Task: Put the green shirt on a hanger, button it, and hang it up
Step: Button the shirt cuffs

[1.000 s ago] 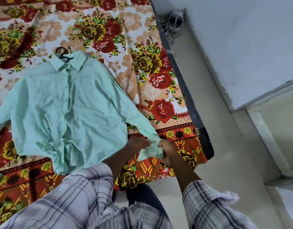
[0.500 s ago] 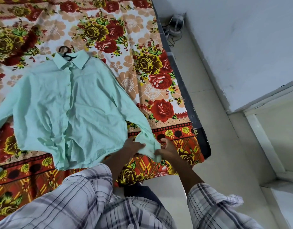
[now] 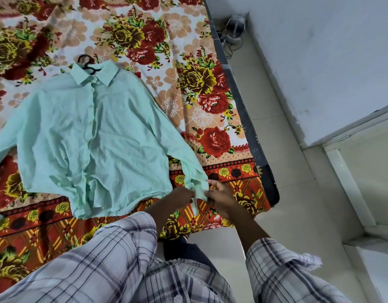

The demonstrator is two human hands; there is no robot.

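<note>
The pale green shirt (image 3: 90,136) lies flat, front up, on the floral bedsheet (image 3: 188,88), its front placket closed. A dark hanger (image 3: 86,63) is inside it; only the hook shows above the collar. Both sleeves are spread out. My left hand (image 3: 182,196) and my right hand (image 3: 221,196) meet at the cuff of the right-side sleeve (image 3: 198,189) near the bed's front edge, each pinching the cuff fabric. The cuff's button is hidden by my fingers.
The bed's dark edge (image 3: 252,132) runs along a pale tiled floor (image 3: 287,193). A small device with cables (image 3: 234,27) sits on the floor by the white wall (image 3: 320,51). A white door frame (image 3: 350,189) stands at right.
The view shifted slightly. My hands stayed at the sleeve cuff, which they lifted a little toward the shirt; the fingers now pinch it closer together.
</note>
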